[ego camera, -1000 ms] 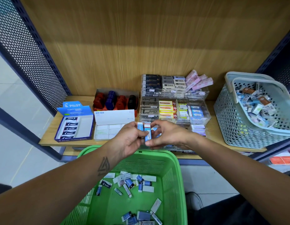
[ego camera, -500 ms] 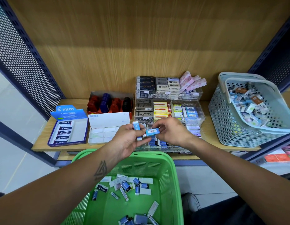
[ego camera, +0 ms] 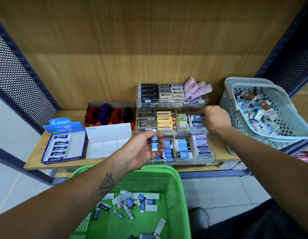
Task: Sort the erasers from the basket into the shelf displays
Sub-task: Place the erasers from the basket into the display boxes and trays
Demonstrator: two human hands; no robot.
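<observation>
Erasers (ego camera: 154, 143) pinched in left hand (ego camera: 144, 151); right hand (ego camera: 214, 120), blurred, grip unclear, at display (ego camera: 198, 131).

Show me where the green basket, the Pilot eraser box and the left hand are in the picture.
green basket (ego camera: 172, 171): head view, on its far rim.
Pilot eraser box (ego camera: 64, 125): head view, on its raised blue lid.
left hand (ego camera: 141, 150): head view, on the palm.

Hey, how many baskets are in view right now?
2. A green basket sits in front of the shelf, below the person's arms, with loose erasers in it. A pale blue basket stands on the shelf at the right, full of erasers. None other shows.
</observation>
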